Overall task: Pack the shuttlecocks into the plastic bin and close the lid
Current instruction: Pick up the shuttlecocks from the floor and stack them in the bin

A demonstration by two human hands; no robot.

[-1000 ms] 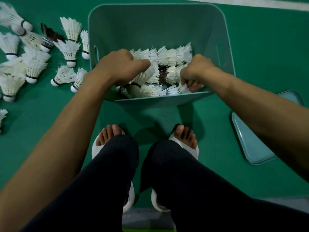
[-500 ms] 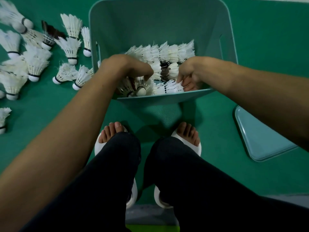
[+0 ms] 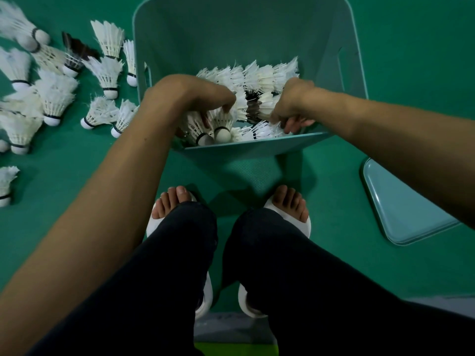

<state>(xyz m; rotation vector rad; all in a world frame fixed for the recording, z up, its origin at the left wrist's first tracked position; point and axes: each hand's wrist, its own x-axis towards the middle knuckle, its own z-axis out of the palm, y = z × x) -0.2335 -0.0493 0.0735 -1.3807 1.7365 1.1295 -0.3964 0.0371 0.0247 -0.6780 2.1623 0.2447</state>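
Well L of the left hand (image 3: pixel 190 96), loose shuttlecocks (image 3: pixel 56 98) lie scattered on the floor, a dozen or so, not yet packed. The left hand is inside the plastic bin (image 3: pixel 231 27) at its near-L corner, fingers curled round two shuttlecocks (image 3: pixel 216 124), cork ends toward the person. Btwn the hands, packed shuttlecocks (image 3: pixel 257 78) sit in rows. Right hand (image 3: pixel 293 104), apart from the L one, has fingers curled into feathers by the near wall; gripping vs. just tidying, can't tell. Lid (image 3: pixel 401 209) lies on the floor, R of the right forearm, off the bin. Step, prob.: seating a batch mid-packing. Next: release, reach L for more w/o crushing feathers; lid goes on last.
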